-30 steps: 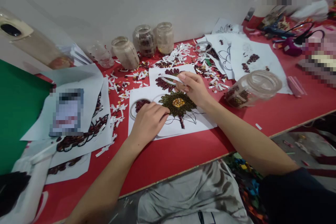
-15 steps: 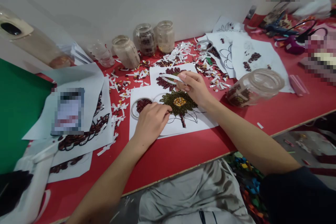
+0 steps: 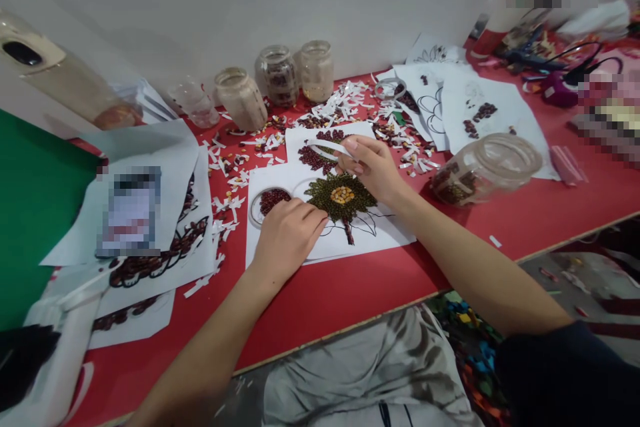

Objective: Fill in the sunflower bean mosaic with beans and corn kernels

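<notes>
My right hand [image 3: 367, 167] is closed around a narrow white band [image 3: 327, 147], curved like part of a ring, above the upper picture. My left hand [image 3: 290, 233] rests on the white paper [image 3: 280, 257], fingertips pinched together at the left edge of a flower of green beans [image 3: 320, 193]. Whatever those fingertips may hold is hidden. Yellow corn kernels [image 3: 342, 195] fill the flower's centre, and a short dark red stem [image 3: 349, 232] runs below between outlined leaves. Beside my left hand, a round lid [image 3: 254, 208] holds small red beans [image 3: 273, 200].
Glass jars [image 3: 241, 100] stand along the wall, amid paper scraps [image 3: 345, 103] and loose beans. A jar [image 3: 485, 167] leans at right near bean-dotted sheets [image 3: 505, 113]. At left, a phone [image 3: 130, 210] lies on papers [image 3: 170, 147]. The red table's front edge [image 3: 345, 330] is near me.
My left fingertips have shifted slightly right along the flower's lower left edge. My right hand keeps the white band in nearly the same place. The view has moved a little.
</notes>
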A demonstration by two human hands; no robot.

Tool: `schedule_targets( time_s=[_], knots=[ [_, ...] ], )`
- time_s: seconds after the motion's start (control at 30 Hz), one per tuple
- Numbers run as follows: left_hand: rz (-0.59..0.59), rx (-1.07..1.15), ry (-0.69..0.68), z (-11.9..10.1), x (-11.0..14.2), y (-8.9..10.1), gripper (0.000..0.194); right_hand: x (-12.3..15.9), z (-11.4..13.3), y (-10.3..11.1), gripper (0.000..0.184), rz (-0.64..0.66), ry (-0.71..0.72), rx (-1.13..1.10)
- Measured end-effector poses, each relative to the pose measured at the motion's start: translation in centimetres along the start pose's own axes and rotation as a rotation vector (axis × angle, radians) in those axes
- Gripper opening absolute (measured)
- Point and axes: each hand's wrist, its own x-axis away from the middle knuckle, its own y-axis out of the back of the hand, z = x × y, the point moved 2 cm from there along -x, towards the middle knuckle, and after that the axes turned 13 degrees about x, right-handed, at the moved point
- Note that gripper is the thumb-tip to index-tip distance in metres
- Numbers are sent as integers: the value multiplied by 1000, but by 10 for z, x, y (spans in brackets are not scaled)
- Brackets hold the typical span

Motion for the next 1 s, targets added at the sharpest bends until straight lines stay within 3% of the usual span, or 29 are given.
schedule_targets(
  time_s=[0.47,0.77,1.0],
  knots=[
    [3,-87,109,-12,-2,-8,14,1,-1,0,39,-2,-55,20],
    [27,-82,95,-14,-1,-7,17,1,0,-1,44,-29,-60,29],
    [22,121,189,-2,3,1,16,0,2,1,40,0,-36,3]
  ],
)
